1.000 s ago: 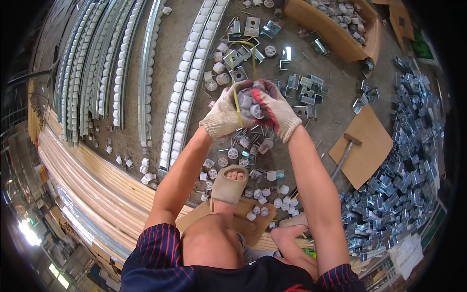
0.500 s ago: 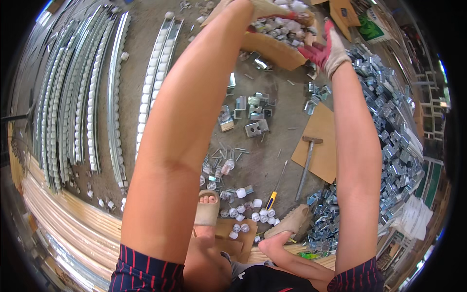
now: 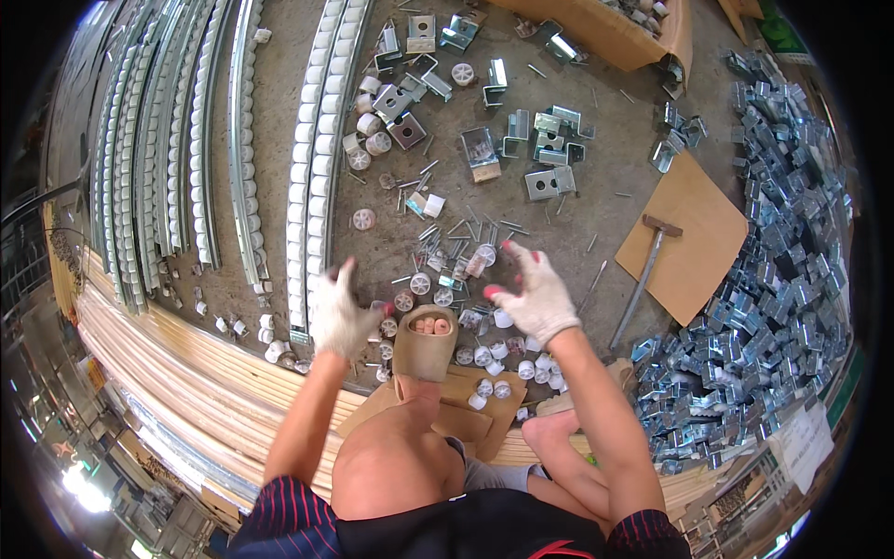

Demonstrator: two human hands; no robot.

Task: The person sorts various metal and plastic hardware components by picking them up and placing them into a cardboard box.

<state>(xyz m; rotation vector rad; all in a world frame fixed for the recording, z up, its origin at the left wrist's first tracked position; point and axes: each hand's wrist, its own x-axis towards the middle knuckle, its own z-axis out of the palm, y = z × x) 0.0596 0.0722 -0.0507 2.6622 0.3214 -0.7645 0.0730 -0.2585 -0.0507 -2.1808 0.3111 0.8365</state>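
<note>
Both my hands wear white work gloves with red fingertips. My left hand (image 3: 341, 315) hovers with its fingers apart between the lower end of a roller track (image 3: 315, 158) and my sandalled foot (image 3: 427, 334). My right hand (image 3: 535, 296) is over the floor to the right of the foot, fingers spread and nothing in them. Between and below the hands lie loose white plastic wheels (image 3: 443, 296) and small metal pins (image 3: 460, 229). More white wheels (image 3: 490, 354) are scattered under my right wrist.
Several metal brackets (image 3: 549, 183) lie ahead, with a cardboard box (image 3: 610, 37) of parts beyond. A hammer (image 3: 643, 279) rests partly on a cardboard sheet (image 3: 694, 233). At right is a large bracket heap (image 3: 782, 252); at left, more roller tracks (image 3: 244, 140). A screwdriver shaft (image 3: 593, 284) shows near my right hand.
Both hands have come back from the far cardboard box toward my foot, and the right has moved left. My view has shifted, so the box now sits at the top edge.
</note>
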